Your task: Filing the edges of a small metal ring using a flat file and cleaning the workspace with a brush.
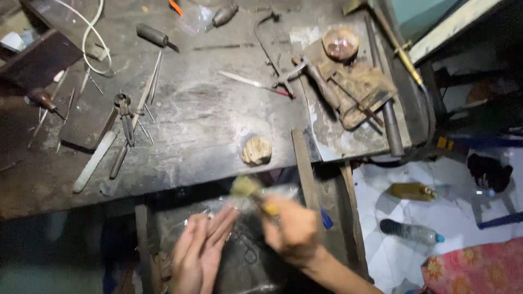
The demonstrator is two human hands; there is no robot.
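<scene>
Item 1: right hand (294, 231), closed in a fist around a yellow-handled brush (256, 195); I see its bristles blurred, pointing toward 10 o'clock, just below the workbench (207, 125) edge.

Item 2: left hand (202, 247), at 9 o'clock of the right, fingers extended and pressed together; I cannot tell whether anything small sits at the fingertips.

Item 3: ridged wooden block (256, 149), at 12 o'clock of the brush, on the bench edge.

Item 4: pliers (124, 117) and long file (95, 160), at 10 o'clock, well apart from both hands.

Item 5: plastic bottle (411, 231), on the floor at 3 o'clock.
</scene>
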